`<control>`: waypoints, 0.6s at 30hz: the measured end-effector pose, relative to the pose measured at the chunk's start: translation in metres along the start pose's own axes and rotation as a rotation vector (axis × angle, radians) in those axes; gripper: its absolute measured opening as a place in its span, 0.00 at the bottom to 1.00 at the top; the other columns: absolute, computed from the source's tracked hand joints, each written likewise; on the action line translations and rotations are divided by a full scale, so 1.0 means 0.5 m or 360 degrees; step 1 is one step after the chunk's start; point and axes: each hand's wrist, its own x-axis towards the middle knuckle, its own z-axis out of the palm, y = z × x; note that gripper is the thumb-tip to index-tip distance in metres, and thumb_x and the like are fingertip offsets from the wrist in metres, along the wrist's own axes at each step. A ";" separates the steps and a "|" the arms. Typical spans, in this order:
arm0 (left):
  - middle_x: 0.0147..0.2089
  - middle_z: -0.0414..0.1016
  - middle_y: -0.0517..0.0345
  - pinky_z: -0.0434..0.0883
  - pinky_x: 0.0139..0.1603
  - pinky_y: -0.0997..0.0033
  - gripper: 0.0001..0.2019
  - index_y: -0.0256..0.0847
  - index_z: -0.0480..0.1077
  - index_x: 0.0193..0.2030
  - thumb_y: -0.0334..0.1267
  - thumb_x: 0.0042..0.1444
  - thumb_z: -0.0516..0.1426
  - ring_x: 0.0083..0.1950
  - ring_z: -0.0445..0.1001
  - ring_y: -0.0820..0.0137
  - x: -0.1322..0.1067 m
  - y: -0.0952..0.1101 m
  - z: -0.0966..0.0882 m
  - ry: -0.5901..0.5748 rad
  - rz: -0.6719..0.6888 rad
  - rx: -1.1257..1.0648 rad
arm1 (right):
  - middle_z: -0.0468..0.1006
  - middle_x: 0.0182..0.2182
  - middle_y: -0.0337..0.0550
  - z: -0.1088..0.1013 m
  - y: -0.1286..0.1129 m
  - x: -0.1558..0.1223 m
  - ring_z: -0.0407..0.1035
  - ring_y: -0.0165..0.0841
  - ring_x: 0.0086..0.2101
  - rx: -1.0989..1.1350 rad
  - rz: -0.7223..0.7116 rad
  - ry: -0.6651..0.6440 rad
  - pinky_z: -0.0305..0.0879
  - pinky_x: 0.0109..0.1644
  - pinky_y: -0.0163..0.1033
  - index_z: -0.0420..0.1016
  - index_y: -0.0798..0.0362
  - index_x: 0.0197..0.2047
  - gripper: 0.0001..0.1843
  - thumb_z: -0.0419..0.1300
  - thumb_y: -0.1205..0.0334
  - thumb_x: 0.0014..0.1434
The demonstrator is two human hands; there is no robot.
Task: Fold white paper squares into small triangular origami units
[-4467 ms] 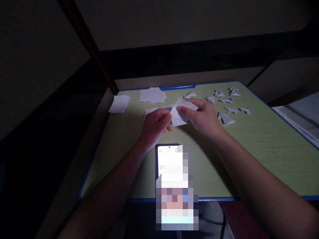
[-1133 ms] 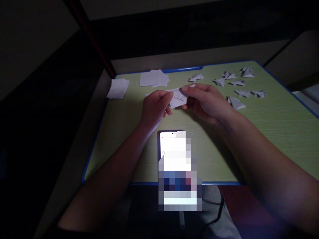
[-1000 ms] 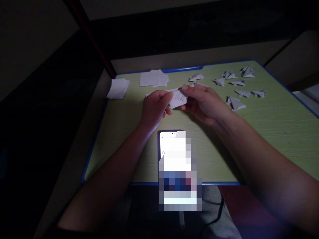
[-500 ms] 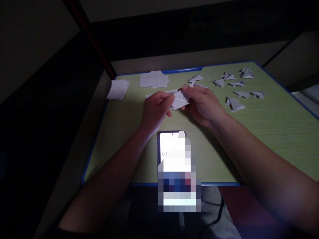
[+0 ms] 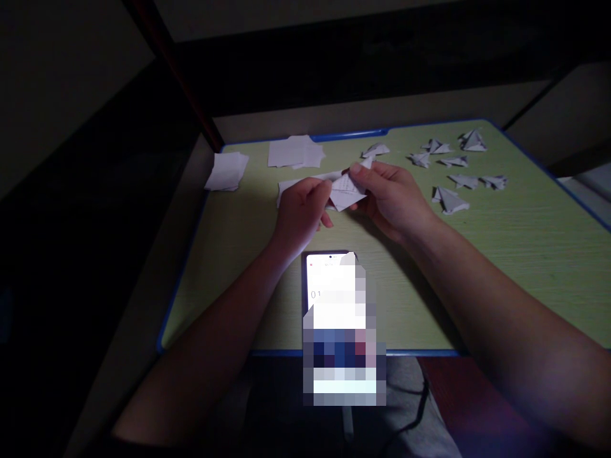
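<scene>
Green table [image 5: 520,273]; hands [image 5: 301,207] pinch folded paper [image 5: 347,193] inside blue rim [image 5: 277,352].

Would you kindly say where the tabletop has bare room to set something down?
The widest bare patch of green tabletop lies between the right forearm, the folded white paper pieces and the blue right rim. A narrower one lies between the left forearm and the lit rectangular phone. White paper sheets crowd the far left; the left hand and right hand, the middle.
</scene>
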 end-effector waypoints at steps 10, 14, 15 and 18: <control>0.32 0.79 0.53 0.59 0.17 0.82 0.09 0.34 0.72 0.32 0.38 0.57 0.54 0.19 0.69 0.81 -0.003 0.013 -0.001 -0.0078 -0.0107 0.0096 | 0.71 0.22 0.38 -0.001 0.001 -0.001 0.64 0.27 0.22 0.0026 0.0011 0.0019 0.62 0.26 0.35 0.72 0.53 0.25 0.14 0.66 0.52 0.54; 0.33 0.79 0.53 0.60 0.17 0.82 0.09 0.34 0.73 0.33 0.38 0.57 0.55 0.19 0.69 0.81 -0.001 0.009 -0.002 -0.0086 -0.0112 0.0126 | 0.71 0.23 0.38 -0.003 0.001 -0.001 0.65 0.27 0.23 0.0018 0.0016 0.0005 0.63 0.28 0.36 0.72 0.52 0.25 0.14 0.67 0.52 0.54; 0.33 0.79 0.52 0.60 0.17 0.82 0.10 0.34 0.73 0.33 0.39 0.57 0.55 0.19 0.69 0.81 0.000 0.009 -0.002 -0.0087 -0.0115 0.0129 | 0.71 0.23 0.38 -0.003 0.001 0.000 0.65 0.27 0.23 0.0021 0.0018 0.0005 0.63 0.28 0.36 0.72 0.52 0.26 0.14 0.66 0.52 0.54; 0.33 0.79 0.53 0.60 0.17 0.82 0.12 0.33 0.73 0.35 0.41 0.57 0.54 0.19 0.69 0.82 -0.001 0.009 -0.003 -0.0111 -0.0096 0.0104 | 0.72 0.24 0.39 -0.003 0.002 0.001 0.66 0.27 0.24 0.0070 0.0022 0.0036 0.64 0.28 0.36 0.73 0.52 0.28 0.12 0.66 0.53 0.54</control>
